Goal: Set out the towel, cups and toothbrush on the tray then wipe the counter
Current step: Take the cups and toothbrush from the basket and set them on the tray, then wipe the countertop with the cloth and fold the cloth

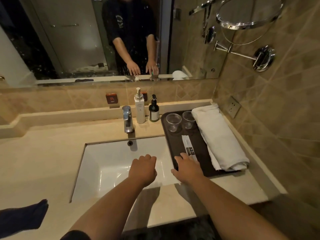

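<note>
Beige stone counter fills the bathroom scene, with a wide mirror above it. At the far left edge a dark blue cloth lies on the counter's near corner. Further along, a chrome faucet stands behind the white sink, and a white pump bottle and a dark pump bottle stand just beside it against the back ledge. The left hand hovers over the basin, fingers curled loosely under and holding nothing. The right hand rests on the near left corner of the dark tray, its fingers spread, touching the lower end of the packaged toothbrush that lies flat along the tray's middle. Two clear cups stand upright side by side at the tray's far end. A rolled white towel lies lengthwise along the tray's right side, near the tiled wall.
</note>
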Demonstrator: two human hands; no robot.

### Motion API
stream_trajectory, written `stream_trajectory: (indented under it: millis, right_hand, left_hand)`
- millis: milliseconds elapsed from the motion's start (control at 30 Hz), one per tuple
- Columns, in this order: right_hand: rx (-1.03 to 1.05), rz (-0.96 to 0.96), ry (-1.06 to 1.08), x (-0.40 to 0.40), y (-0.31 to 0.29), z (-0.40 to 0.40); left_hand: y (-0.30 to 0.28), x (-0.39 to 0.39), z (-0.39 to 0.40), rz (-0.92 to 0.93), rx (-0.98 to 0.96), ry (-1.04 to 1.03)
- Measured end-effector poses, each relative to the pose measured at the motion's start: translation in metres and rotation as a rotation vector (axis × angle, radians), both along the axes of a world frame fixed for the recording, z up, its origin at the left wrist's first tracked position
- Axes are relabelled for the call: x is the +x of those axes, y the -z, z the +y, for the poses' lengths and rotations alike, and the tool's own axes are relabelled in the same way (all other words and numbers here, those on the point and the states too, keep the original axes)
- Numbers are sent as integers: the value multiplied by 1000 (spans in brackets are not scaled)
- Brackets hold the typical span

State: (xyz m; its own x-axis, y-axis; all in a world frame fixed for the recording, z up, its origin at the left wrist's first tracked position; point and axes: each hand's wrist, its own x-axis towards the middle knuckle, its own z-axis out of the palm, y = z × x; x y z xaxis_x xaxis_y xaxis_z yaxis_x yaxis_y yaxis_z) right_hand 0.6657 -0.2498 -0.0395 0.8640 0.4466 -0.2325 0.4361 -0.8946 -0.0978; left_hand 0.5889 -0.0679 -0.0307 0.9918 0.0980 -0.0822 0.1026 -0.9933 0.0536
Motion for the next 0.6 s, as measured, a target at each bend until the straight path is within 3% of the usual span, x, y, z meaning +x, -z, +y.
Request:
stream_trajectory:
  millis: [600]
  right_hand:
    - [-19,-73,-33,-27,0,-5]
  left_hand:
    - [8,-13,-15,-37,-9,36]
